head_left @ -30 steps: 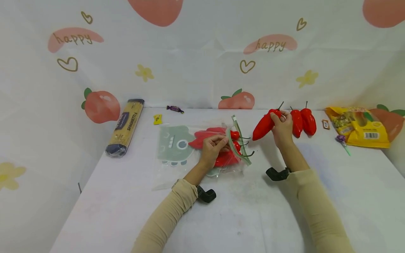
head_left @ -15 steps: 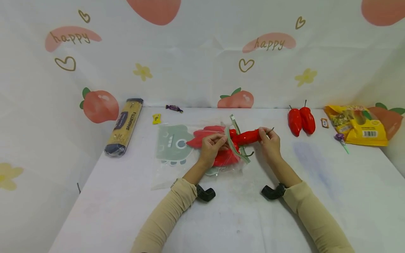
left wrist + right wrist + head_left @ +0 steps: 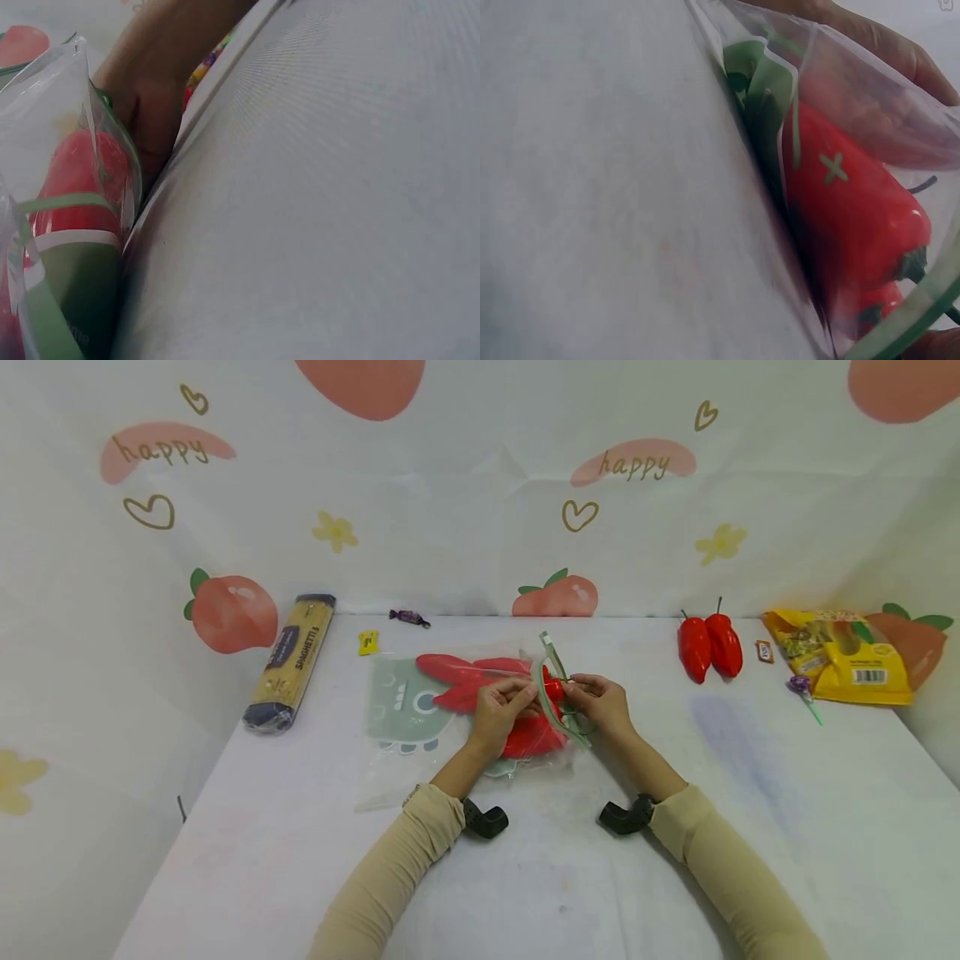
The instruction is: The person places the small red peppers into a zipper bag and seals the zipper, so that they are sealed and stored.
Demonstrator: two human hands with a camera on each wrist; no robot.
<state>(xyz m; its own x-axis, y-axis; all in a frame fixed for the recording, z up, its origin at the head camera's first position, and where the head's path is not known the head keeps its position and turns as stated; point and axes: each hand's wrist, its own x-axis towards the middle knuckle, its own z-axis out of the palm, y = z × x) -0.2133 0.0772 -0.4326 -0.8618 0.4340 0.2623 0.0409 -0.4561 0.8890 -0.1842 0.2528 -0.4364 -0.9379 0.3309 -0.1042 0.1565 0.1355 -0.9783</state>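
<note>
A clear zip bag [image 3: 390,752] with a green monster print lies flat, its green-edged mouth facing right and held apart. Several red peppers [image 3: 532,739] are inside, stems toward the mouth. My left hand [image 3: 501,714] pinches the near layer of the bag close to the zip strip. At the mouth, my right hand [image 3: 602,703] holds a red pepper [image 3: 553,688] by its stem end, most of its body inside the bag. In the right wrist view, peppers [image 3: 847,202] show through the film; the left wrist view has one pepper [image 3: 79,172] behind the plastic.
Two red peppers [image 3: 695,649] lie at the back right, near a small wrapped candy [image 3: 764,651], a purple lollipop [image 3: 801,685] and a yellow snack bag [image 3: 870,677]. Back left are a spaghetti pack [image 3: 291,664], a yellow candy [image 3: 368,642] and a purple-wrapped candy [image 3: 409,617].
My right hand has moved left and down from beside the two peppers, and its pepper has slid through the mouth into the bag. My left hand stays on the bag.
</note>
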